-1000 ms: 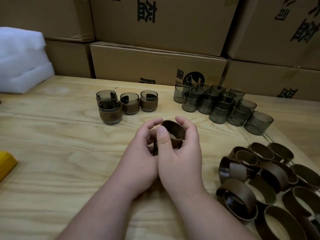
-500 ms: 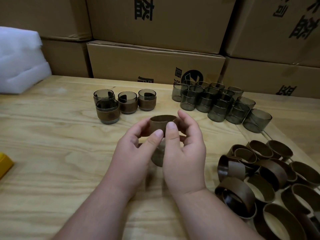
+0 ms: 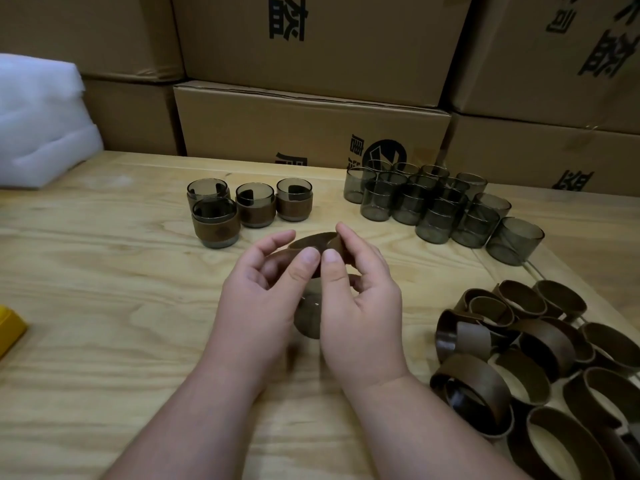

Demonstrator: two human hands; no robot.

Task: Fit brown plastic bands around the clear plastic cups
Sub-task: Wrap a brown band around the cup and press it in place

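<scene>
Both hands, left hand [image 3: 258, 299] and right hand [image 3: 360, 306], are pinching a brown band [image 3: 313, 240] around a smoky cup [image 3: 308, 320] mid-tabletop [image 3: 104, 306]; loose bands [image 3: 540, 358] are lying at four o'clock, bare cups [image 3: 436, 206] at one.

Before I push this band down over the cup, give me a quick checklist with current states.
1. Band pinched by both hands, left hand and right hand: ok.
2. Cup under the band, between the palms: ok.
3. Band seated around the cup: not ok, it sits above it.
4. Band square to the cup: cannot tell, fingers hide it.
5. Room beside the four finished cups: ok.
6. Spare bands within reach at right: ok.
</scene>
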